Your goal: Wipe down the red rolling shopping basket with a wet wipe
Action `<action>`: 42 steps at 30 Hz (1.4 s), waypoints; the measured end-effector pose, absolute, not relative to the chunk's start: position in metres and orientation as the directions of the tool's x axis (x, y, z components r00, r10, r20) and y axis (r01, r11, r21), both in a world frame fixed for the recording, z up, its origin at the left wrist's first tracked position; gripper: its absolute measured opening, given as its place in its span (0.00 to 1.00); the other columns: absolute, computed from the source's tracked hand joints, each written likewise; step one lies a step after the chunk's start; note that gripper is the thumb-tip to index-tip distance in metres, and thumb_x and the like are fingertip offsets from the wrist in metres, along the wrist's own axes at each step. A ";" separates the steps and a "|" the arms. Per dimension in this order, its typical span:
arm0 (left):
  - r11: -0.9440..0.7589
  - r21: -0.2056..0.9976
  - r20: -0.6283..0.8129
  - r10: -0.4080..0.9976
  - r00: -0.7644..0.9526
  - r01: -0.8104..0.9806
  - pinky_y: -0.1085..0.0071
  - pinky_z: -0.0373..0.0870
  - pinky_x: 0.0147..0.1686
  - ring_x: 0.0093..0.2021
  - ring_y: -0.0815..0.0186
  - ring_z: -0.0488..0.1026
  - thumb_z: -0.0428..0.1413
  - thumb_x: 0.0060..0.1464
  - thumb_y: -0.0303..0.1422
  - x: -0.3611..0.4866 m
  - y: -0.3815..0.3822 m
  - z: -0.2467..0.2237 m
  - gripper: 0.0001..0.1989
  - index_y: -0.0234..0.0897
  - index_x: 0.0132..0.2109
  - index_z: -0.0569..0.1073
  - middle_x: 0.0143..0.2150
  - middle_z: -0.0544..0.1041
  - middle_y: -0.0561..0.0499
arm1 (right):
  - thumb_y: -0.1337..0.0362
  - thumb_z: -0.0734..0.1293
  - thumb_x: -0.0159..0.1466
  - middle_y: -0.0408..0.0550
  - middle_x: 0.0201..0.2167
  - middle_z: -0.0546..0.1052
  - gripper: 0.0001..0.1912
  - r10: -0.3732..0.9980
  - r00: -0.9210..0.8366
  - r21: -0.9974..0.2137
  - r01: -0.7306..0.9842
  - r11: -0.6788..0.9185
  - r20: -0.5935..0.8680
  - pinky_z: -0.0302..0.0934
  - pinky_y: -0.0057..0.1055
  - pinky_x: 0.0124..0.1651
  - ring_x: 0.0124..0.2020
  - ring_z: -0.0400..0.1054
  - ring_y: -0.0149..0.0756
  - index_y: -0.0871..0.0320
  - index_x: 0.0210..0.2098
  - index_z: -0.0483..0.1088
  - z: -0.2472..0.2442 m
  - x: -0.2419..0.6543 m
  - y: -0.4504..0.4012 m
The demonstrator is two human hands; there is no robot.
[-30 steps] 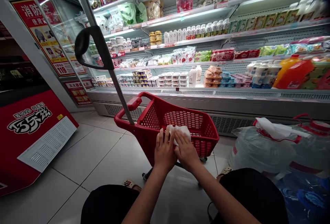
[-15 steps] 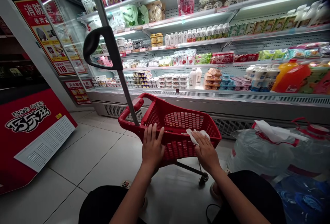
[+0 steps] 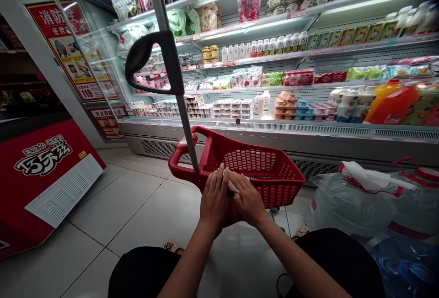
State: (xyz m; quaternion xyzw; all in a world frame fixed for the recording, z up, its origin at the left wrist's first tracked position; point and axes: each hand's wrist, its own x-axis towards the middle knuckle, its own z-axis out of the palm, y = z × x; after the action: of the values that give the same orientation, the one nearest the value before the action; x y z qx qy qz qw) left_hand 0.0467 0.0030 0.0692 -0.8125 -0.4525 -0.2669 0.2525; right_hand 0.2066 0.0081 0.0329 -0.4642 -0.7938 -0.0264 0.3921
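Note:
A red plastic shopping basket cart [image 3: 283, 186] stands before me, with perforated sides and a grey metal pole [image 3: 188, 129] topped by a black loop handle [image 3: 174, 65]. My left hand [image 3: 213, 204] lies on the near rim by the pole, fingers straight and flat. Just to its right, my right hand [image 3: 249, 202] presses a white wipe [image 3: 233, 187] against the same rim. Only a small part of the wipe shows beside the fingers. The two hands almost touch, and they cover part of the near side.
A refrigerated display [image 3: 308, 131] of drinks and dairy packs runs behind the cart. Large wrapped water bottles [image 3: 346, 202] stand at right, with white paper [image 3: 366, 174] on top. A red freezer [image 3: 55, 174] is at left. My knees and feet flank the cart on the tiled floor [image 3: 137, 211].
My right hand has slid left along the rim with the wipe, up to my left hand. The cart has shifted slightly right in view, and its wheel is now mostly hidden.

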 end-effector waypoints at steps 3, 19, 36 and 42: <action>-0.475 -0.142 0.645 0.621 0.445 0.868 0.54 0.51 0.75 0.78 0.55 0.50 0.51 0.54 0.20 0.047 0.001 0.070 0.50 0.36 0.79 0.38 0.80 0.46 0.44 | 0.71 0.52 0.68 0.43 0.72 0.64 0.37 0.746 -0.207 -0.294 0.827 0.479 0.633 0.49 0.49 0.76 0.73 0.56 0.37 0.51 0.76 0.53 0.016 0.255 0.003; -0.457 -0.147 0.698 0.581 0.419 0.877 0.56 0.57 0.73 0.76 0.55 0.54 0.50 0.64 0.22 0.049 0.002 0.073 0.45 0.37 0.79 0.34 0.80 0.42 0.37 | 0.70 0.50 0.71 0.46 0.75 0.59 0.35 0.716 -0.292 -0.385 0.684 0.620 0.635 0.46 0.48 0.77 0.76 0.49 0.36 0.55 0.77 0.50 0.048 0.193 0.003; -0.409 -0.157 0.661 0.632 0.403 0.899 0.45 0.53 0.74 0.75 0.43 0.54 0.56 0.62 0.30 0.041 0.008 0.053 0.35 0.35 0.74 0.60 0.74 0.63 0.41 | 0.70 0.52 0.69 0.49 0.73 0.62 0.35 0.736 -0.241 -0.340 0.767 0.543 0.632 0.49 0.49 0.76 0.75 0.52 0.38 0.59 0.75 0.54 0.039 0.196 0.000; -0.444 -0.176 0.626 0.638 0.448 0.878 0.47 0.48 0.75 0.77 0.47 0.51 0.55 0.58 0.26 0.024 0.010 0.057 0.39 0.38 0.76 0.57 0.77 0.58 0.44 | 0.71 0.52 0.68 0.46 0.74 0.61 0.36 0.721 -0.292 -0.275 0.783 0.557 0.628 0.49 0.48 0.76 0.74 0.53 0.37 0.55 0.76 0.53 0.032 0.217 -0.001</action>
State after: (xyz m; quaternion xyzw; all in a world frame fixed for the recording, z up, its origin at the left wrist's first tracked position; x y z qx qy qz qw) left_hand 0.0240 0.0103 0.0569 -0.8142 -0.4657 -0.2431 0.2472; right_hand 0.2167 -0.0010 0.0320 -0.4685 -0.8027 -0.0425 0.3665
